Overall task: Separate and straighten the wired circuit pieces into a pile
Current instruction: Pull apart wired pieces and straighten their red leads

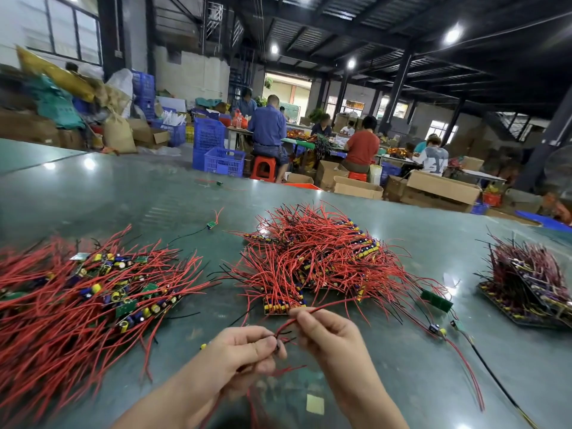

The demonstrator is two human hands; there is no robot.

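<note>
Both hands meet low over the glossy green surface [402, 351]: left hand [247, 351] and right hand [325, 332] pinch one red-wired circuit piece [312, 312]. Beyond lies a tangled red-wired pile [318, 255]; left, a straightened pile [77, 292]. Far off, blue plastic crates [216, 150], contents unclear.

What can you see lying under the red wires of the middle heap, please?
Under the middle heap, rows of circuit boards with yellow and blue capacitors show at the edges. The tangle covers whatever lies beneath its centre.
</note>
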